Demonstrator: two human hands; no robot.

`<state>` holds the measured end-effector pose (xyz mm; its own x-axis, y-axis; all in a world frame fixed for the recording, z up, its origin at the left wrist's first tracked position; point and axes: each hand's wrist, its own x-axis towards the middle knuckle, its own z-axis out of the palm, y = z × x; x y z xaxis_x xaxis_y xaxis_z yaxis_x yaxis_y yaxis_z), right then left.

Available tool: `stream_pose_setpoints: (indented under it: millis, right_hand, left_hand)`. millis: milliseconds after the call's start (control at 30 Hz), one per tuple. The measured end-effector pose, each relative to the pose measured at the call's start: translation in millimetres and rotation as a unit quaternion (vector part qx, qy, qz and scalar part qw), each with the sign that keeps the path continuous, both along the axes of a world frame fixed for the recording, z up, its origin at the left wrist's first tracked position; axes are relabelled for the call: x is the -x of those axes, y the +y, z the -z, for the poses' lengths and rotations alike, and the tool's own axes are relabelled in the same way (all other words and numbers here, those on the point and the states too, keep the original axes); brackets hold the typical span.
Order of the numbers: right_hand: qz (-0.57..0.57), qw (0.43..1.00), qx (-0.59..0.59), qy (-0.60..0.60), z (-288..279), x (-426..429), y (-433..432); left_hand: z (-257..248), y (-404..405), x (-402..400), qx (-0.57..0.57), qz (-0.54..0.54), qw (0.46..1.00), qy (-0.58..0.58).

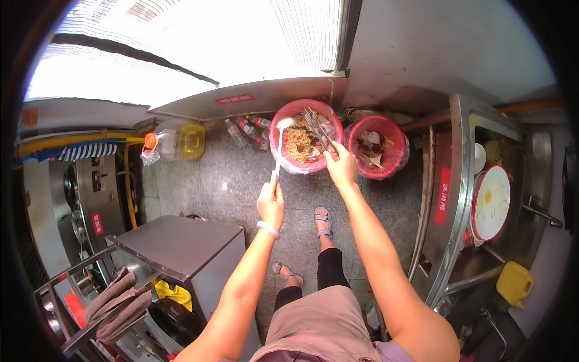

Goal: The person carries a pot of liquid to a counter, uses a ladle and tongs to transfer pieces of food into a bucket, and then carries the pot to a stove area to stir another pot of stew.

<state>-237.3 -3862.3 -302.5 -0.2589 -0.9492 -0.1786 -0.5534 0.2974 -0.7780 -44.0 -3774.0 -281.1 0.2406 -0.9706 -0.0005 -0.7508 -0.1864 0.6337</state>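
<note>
My left hand (270, 207) is closed around the handle of a long pale utensil (279, 147), which looks like a ladle or spoon. Its bright head is over the left rim of a red plastic bucket (335, 118) with a clear bag liner. My right hand (341, 166) grips metal tongs (319, 129), their slotted ends over the bucket's contents. Inside lie noodles (297, 140) mixed with greens and other food scraps. Just right of it stands a second lined red bucket (400, 140), holding scraps, pale paper-like pieces and thin sticks.
Plastic bottles (236, 132) and a large jug with an orange cap (166, 144) lie by the wall. At right, a steel sink (461, 181) holds a red-rimmed white dish (493, 203). A steel-topped cabinet (176, 242) and a rack with brown towels (115, 303) stand at left.
</note>
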Motion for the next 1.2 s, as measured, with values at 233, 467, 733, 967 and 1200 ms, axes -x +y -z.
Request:
stream_pose_setpoints:
  millis: [233, 467, 733, 967, 1200]
  right_hand:
    - [-0.122, 0.99, 0.069, 0.026, -29, -2, 5]
    - [-0.146, 0.981, 0.082, 0.098, -6, 23, -37]
    - [-0.122, 0.991, 0.059, 0.011, -18, 26, -32]
    - [-0.158, 0.985, 0.069, 0.026, -3, 23, -35]
    - [-0.098, 0.994, -0.009, 0.051, 6, 22, -47]
  left_hand:
    - [-7, -13, -6, 0.01, 0.037, 0.994, -0.103]
    - [-21, -22, -26, 0.016, 0.119, 0.984, -0.129]
    - [-21, -32, -44, 0.013, 0.092, 0.991, -0.098]
    - [-20, -35, -46, -0.005, 0.114, 0.992, -0.051]
    - [-5, -21, -49, 0.008, 0.004, 0.983, 0.184]
